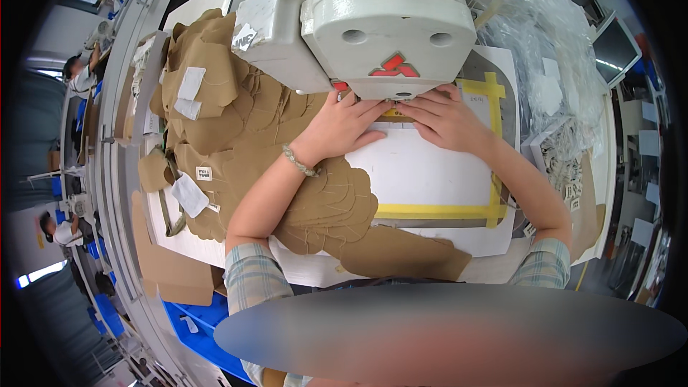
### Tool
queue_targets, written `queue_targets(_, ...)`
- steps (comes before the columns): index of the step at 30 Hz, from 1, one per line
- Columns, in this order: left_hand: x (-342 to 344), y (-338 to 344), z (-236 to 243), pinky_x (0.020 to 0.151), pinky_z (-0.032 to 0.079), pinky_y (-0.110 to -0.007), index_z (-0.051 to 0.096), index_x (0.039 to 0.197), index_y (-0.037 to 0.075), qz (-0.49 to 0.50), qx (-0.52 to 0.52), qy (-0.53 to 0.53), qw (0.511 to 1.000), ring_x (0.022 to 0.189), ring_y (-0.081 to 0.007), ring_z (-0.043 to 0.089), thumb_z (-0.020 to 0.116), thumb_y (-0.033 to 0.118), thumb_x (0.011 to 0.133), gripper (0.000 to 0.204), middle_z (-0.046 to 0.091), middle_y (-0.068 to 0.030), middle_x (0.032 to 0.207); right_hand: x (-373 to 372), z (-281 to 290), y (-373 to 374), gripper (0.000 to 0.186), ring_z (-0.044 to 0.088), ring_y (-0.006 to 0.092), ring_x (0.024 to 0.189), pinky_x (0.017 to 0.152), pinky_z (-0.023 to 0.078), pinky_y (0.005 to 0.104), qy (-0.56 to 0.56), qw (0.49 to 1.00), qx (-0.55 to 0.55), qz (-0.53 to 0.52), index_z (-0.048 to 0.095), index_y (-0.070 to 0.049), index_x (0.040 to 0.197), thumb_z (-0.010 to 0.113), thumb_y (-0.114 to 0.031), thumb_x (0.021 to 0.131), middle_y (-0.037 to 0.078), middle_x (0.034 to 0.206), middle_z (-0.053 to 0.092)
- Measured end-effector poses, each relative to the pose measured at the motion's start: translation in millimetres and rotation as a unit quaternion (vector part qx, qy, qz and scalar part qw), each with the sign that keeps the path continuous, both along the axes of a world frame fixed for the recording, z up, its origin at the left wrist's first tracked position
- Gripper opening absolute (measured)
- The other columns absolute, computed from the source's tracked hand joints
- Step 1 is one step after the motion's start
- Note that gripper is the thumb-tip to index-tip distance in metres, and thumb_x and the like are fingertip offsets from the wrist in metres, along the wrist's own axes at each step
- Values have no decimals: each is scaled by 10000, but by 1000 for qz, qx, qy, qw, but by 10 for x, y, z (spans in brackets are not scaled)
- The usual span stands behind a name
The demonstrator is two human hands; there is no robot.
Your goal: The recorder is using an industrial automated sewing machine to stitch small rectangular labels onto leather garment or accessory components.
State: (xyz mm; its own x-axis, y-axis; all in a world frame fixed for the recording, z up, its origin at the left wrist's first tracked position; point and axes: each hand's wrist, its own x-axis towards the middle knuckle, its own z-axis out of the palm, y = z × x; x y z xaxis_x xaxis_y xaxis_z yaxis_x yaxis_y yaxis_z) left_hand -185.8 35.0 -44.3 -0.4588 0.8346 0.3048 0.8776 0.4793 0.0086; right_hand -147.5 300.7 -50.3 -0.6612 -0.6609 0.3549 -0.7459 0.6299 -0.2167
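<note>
A pale sewing machine [390, 36] stands straight ahead, and both my hands lie at the foot of its head. My left hand [347, 125] rests flat, thumb apart from the fingers, its fingertips partly hidden beneath the head. Facing it, my right hand [448, 120] also lies flat with fingers stretched out. Between them shows a narrow strip of brown material [394, 119]; its remainder is hidden. Below my hands lies a white sheet [423, 168] edged with yellow tape [430, 211]. Many brown fabric pieces [326, 208], linked by loose threads, spread under my left forearm.
White labels [189, 195] lie on the fabric heap at left. At right are crumpled clear plastic [537, 50] and a box of small white labels [566, 154]. A cardboard box [172, 258] and blue bin [208, 333] stand at lower left. Other people work far left.
</note>
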Motion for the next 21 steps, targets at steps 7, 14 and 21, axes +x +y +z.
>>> queue_targets(7, -45, -3, 12, 1010, 352, -455, 595, 1287, 181, -25, -11, -96, 995, 1162, -231, 507, 657, 378, 857, 477, 597, 26, 1257, 21, 8, 6, 348, 566, 178, 1158, 992, 344, 433, -11, 1000, -7, -7, 653, -113, 1206, 635, -178, 865, 34, 1238, 645)
queue_targets(14, -7, -6, 28, 1031, 328, -480, 610, 1263, 168, -39, 33, -47, 998, 1102, -235, 578, 682, 353, 839, 468, 648, -24, 1158, 7, 21, 14, 341, 560, 172, 1166, 981, 346, 426, -12, 1000, -22, -6, 655, -132, 1196, 621, -172, 859, 11, 1248, 642)
queue_targets(21, 11, -14, 75, 854, 456, -366, 615, 1183, 5, 19, 36, -16, 999, 967, -249, 592, 696, 373, 812, 529, 656, -99, 988, -24, -4, 51, 342, 553, 155, 1168, 954, 343, 408, 4, 1000, -2, -2, 650, -142, 1181, 606, -155, 842, -11, 1285, 621)
